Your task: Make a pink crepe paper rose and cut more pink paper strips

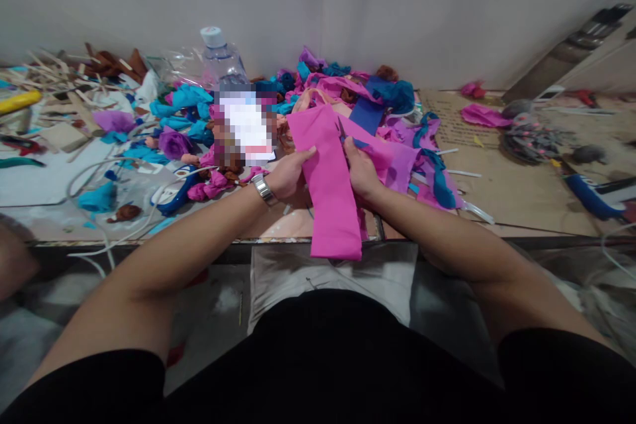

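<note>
A long folded strip of bright pink crepe paper (330, 192) hangs in front of me, its lower end over the table edge. My left hand (288, 175), with a metal watch (262, 187) at the wrist, is closed on the strip's left side, thumb on top. At the strip's right edge my right hand (362, 169) is closed around a pair of scissors (340, 127). Their dark blades point up and away, beside the paper; most of the handle is hidden by my fingers. Behind that hand lies more pink and purple crepe paper (400, 162).
Crumpled paper flowers (173, 142) in several colours cover the table's left and middle. A plastic bottle (221, 56) stands behind a pixelated phone (246, 126). Glue guns (173, 192) with cords, wooden sticks (54, 73), cardboard (477, 172) and a leaning dark cylinder (561, 53) lie around.
</note>
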{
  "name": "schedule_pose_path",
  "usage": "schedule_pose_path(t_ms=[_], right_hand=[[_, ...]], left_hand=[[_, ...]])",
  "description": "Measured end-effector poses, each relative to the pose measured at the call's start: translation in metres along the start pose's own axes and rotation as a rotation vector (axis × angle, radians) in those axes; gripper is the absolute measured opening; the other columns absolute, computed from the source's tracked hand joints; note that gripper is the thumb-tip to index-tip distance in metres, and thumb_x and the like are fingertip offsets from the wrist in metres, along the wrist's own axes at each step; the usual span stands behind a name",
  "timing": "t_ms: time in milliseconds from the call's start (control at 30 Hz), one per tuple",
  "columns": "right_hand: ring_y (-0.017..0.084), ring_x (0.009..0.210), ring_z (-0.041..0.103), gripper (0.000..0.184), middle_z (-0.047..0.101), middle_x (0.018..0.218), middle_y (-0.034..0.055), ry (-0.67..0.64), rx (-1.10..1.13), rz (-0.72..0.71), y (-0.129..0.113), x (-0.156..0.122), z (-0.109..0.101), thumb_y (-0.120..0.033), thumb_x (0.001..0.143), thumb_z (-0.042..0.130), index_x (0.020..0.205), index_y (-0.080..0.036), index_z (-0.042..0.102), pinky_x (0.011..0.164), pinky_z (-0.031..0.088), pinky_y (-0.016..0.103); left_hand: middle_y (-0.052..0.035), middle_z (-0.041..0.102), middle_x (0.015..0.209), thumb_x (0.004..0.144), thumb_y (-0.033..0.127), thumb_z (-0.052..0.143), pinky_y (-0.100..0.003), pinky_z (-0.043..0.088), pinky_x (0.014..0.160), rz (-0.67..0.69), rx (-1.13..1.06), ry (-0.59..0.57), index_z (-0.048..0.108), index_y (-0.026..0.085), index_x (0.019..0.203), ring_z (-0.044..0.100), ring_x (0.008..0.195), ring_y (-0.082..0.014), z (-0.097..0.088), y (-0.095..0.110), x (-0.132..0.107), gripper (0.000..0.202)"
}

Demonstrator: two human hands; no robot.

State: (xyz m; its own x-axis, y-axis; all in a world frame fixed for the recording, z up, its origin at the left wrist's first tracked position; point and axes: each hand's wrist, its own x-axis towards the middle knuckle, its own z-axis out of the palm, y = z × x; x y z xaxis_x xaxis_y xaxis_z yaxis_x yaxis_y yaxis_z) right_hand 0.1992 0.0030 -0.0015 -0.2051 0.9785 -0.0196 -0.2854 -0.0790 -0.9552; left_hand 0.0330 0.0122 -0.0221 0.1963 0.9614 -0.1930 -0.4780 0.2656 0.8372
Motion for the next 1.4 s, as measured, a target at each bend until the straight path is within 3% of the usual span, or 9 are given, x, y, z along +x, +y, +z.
schedule_pose_path(t_ms=[133, 333, 567, 767, 967, 1100, 1267, 1400], right_hand=[[0.020, 0.109, 0.074, 0.056, 0.076, 0.103, 0.0049, -0.024, 0.048, -0.005, 0.007, 0.005, 0.000, -0.076, 0.092, 0.062, 0.105, -0.022, 0.068, 0.090, 0.065, 0.032], [0.020, 0.099, 0.075, 0.055, 0.076, 0.101, 0.0054, -0.093, 0.100, -0.026, 0.012, 0.008, -0.002, -0.072, 0.092, 0.064, 0.107, -0.020, 0.069, 0.086, 0.066, 0.034], [0.020, 0.106, 0.074, 0.057, 0.076, 0.104, 0.0052, -0.078, 0.086, -0.041, 0.012, 0.007, -0.003, -0.074, 0.088, 0.070, 0.109, -0.021, 0.070, 0.089, 0.065, 0.032], [0.021, 0.095, 0.075, 0.060, 0.076, 0.100, 0.0054, -0.072, 0.064, -0.072, 0.014, 0.009, -0.004, -0.074, 0.087, 0.070, 0.106, -0.018, 0.070, 0.081, 0.064, 0.033], [0.018, 0.091, 0.074, 0.057, 0.077, 0.098, 0.0053, -0.068, 0.101, -0.036, 0.010, 0.008, -0.005, -0.070, 0.092, 0.068, 0.109, -0.016, 0.070, 0.083, 0.062, 0.031], [0.017, 0.084, 0.072, 0.057, 0.075, 0.091, 0.0041, -0.055, 0.086, -0.031, 0.008, 0.008, -0.005, -0.072, 0.092, 0.067, 0.103, -0.017, 0.069, 0.076, 0.061, 0.029], [0.019, 0.092, 0.074, 0.054, 0.076, 0.094, 0.0039, -0.073, 0.119, -0.003, 0.009, 0.009, -0.002, -0.069, 0.091, 0.069, 0.106, -0.017, 0.070, 0.081, 0.062, 0.030], [0.016, 0.088, 0.072, 0.045, 0.074, 0.092, 0.0026, -0.085, 0.184, 0.015, 0.006, 0.009, 0.001, -0.061, 0.097, 0.066, 0.109, -0.018, 0.069, 0.078, 0.061, 0.027]], left_hand=[[-0.0090, 0.080, 0.098, 0.084, 0.040, 0.075, -0.045, 0.058, 0.114, 0.021, -0.005, 0.017, 0.071, 0.014, 0.104, 0.078, 0.092, -0.0216, 0.003, 0.004, -0.001, 0.033], [-0.0097, 0.080, 0.100, 0.086, 0.038, 0.074, -0.051, 0.055, 0.120, 0.039, -0.062, 0.021, 0.072, 0.013, 0.109, 0.078, 0.101, -0.0246, 0.005, 0.007, -0.002, 0.034], [-0.0110, 0.081, 0.105, 0.087, 0.035, 0.072, -0.050, 0.053, 0.124, 0.021, -0.088, -0.005, 0.073, 0.014, 0.109, 0.076, 0.115, -0.0267, 0.006, 0.007, -0.003, 0.031], [-0.0106, 0.081, 0.104, 0.088, 0.034, 0.071, -0.046, 0.058, 0.117, 0.049, -0.046, 0.035, 0.072, 0.011, 0.111, 0.078, 0.103, -0.0230, 0.012, 0.010, -0.007, 0.032], [-0.0095, 0.081, 0.102, 0.086, 0.034, 0.074, -0.044, 0.059, 0.115, 0.009, -0.035, 0.030, 0.073, 0.013, 0.110, 0.077, 0.090, -0.0192, 0.008, 0.008, -0.005, 0.032], [-0.0085, 0.080, 0.106, 0.086, 0.033, 0.075, -0.046, 0.056, 0.119, -0.025, -0.062, 0.033, 0.074, 0.015, 0.109, 0.077, 0.092, -0.0192, 0.005, 0.004, -0.002, 0.029], [-0.0091, 0.080, 0.106, 0.082, 0.034, 0.078, -0.044, 0.057, 0.114, 0.014, -0.031, 0.031, 0.073, 0.016, 0.110, 0.076, 0.094, -0.0202, 0.007, 0.005, -0.003, 0.033], [-0.0100, 0.079, 0.111, 0.087, 0.047, 0.075, -0.042, 0.060, 0.107, 0.023, -0.007, -0.010, 0.073, 0.015, 0.111, 0.076, 0.094, -0.0206, 0.010, 0.011, -0.008, 0.041]])
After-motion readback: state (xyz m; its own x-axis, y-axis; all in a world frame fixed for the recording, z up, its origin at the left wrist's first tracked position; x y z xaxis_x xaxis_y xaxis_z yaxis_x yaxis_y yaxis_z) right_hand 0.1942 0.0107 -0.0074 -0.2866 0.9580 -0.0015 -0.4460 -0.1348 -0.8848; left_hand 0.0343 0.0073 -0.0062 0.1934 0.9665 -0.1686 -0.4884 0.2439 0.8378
